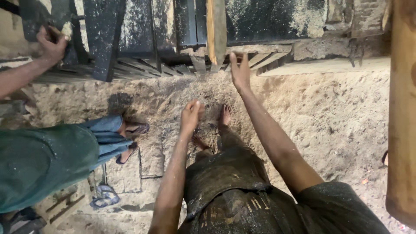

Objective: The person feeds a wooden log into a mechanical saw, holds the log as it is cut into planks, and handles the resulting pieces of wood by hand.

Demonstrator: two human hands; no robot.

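Note:
My right hand reaches forward with fingers stretched out, its fingertips just beside the lower end of an upright wooden plank that stands against a dark, dust-coated machine. It holds nothing. My left hand hangs lower over the sawdust floor, fingers curled into a loose fist with nothing visible in it. My bare feet stand in sawdust below the machine.
Another person in a green shirt and jeans stands at the left, one hand on the machine. Slanted wooden slats line the machine's base. A thick wooden post fills the right edge. Sandals lie bottom left.

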